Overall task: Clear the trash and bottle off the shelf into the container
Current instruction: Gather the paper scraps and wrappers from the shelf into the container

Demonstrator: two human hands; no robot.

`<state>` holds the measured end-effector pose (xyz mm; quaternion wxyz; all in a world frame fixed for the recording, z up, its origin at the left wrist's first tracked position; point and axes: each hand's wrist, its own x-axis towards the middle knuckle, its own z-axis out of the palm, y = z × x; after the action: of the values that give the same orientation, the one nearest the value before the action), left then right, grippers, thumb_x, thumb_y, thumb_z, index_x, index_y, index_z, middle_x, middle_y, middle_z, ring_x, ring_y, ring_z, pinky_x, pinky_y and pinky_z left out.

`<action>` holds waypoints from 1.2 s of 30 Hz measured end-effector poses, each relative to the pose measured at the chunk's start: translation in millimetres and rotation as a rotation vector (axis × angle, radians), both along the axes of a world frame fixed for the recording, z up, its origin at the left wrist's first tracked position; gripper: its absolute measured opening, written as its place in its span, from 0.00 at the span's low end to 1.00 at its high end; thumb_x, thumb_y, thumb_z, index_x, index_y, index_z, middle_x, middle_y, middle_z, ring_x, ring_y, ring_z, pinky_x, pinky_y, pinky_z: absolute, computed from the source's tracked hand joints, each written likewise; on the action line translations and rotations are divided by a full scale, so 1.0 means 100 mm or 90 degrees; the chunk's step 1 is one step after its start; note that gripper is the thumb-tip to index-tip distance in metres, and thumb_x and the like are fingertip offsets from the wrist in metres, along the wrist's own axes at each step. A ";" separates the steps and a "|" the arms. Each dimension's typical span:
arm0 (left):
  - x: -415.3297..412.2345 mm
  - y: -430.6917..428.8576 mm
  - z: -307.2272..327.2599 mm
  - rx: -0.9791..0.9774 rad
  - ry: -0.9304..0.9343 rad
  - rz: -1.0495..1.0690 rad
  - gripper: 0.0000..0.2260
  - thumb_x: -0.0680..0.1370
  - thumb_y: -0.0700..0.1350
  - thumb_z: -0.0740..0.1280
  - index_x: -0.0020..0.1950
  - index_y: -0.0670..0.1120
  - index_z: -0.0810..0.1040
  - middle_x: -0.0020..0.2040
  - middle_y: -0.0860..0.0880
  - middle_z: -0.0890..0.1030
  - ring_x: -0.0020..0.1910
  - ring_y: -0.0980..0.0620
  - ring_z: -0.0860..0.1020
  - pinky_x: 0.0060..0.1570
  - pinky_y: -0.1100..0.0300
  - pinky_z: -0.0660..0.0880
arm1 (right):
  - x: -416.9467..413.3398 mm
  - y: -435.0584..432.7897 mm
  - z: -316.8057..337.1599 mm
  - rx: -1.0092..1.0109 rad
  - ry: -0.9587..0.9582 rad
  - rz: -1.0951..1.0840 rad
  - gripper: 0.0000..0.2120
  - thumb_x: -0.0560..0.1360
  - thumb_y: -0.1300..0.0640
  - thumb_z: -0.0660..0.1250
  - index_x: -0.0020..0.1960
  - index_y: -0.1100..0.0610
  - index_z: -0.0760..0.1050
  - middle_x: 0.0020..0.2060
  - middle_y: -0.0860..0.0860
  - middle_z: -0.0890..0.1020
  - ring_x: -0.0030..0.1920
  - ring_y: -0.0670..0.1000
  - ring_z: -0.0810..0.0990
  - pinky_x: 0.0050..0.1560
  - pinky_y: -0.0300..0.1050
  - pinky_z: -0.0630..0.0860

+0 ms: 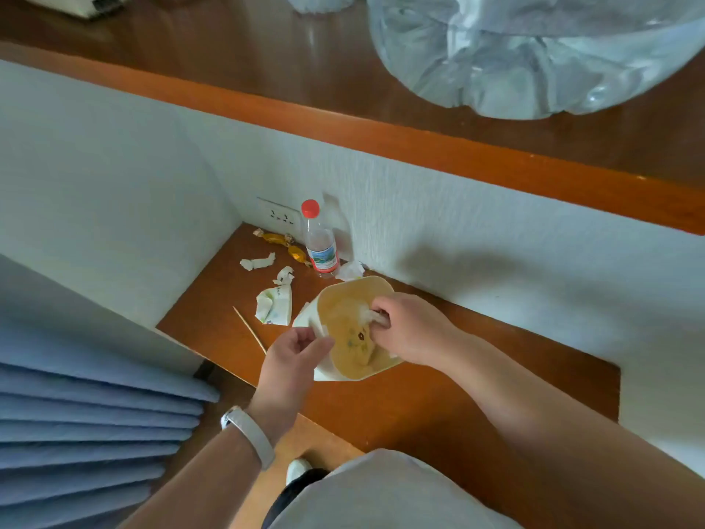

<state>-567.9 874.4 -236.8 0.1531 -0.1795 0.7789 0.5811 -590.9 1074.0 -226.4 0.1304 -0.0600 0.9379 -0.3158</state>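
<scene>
A cream container [345, 299] with a tan inside stands tilted on the low wooden shelf [477, 376]. My left hand [293, 357] pinches its near rim. My right hand [408, 326] is over the opening, closed on a crumpled white tissue [368, 314]. Behind it stands a clear bottle [320, 246] with a red cap. Near the bottle lie golden candy wrappers [284, 242], crumpled white paper scraps [257, 262], a larger wrapper [274, 305], another tissue [351, 269] by the wall and a thin wooden skewer [250, 330].
White walls close the shelf on the left and back, with a power socket [280, 216] in the corner. A higher wooden ledge [381, 143] above carries a big clear plastic bag [534, 55]. Blue folded fabric [95, 433] lies at lower left.
</scene>
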 end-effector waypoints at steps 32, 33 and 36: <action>-0.10 -0.75 -0.06 0.063 -0.048 0.247 0.24 0.61 0.59 0.73 0.49 0.44 0.82 0.52 0.30 0.81 0.44 0.43 0.75 0.49 0.48 0.73 | -0.63 0.03 -1.54 0.208 -0.139 -0.061 0.34 0.71 0.44 0.70 0.70 0.56 0.62 0.60 0.55 0.72 0.61 0.55 0.73 0.55 0.53 0.78; -0.10 -0.75 -0.06 0.066 -0.046 0.245 0.24 0.61 0.59 0.73 0.49 0.44 0.82 0.52 0.30 0.81 0.44 0.44 0.75 0.49 0.47 0.73 | -0.64 0.03 -1.54 0.198 -0.140 -0.067 0.32 0.73 0.45 0.70 0.70 0.57 0.62 0.60 0.55 0.73 0.60 0.55 0.73 0.55 0.53 0.79; -0.12 -0.75 -0.04 0.070 -0.042 0.238 0.23 0.61 0.59 0.73 0.49 0.44 0.83 0.50 0.32 0.82 0.45 0.44 0.76 0.51 0.48 0.74 | -0.62 0.06 -1.56 0.180 -0.156 -0.101 0.29 0.74 0.46 0.71 0.69 0.57 0.65 0.57 0.54 0.74 0.57 0.53 0.76 0.53 0.49 0.79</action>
<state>-579.7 799.1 -241.1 0.0774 -0.3313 0.6939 0.6346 -653.3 1080.0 -382.6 0.2258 0.0716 0.9517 -0.1953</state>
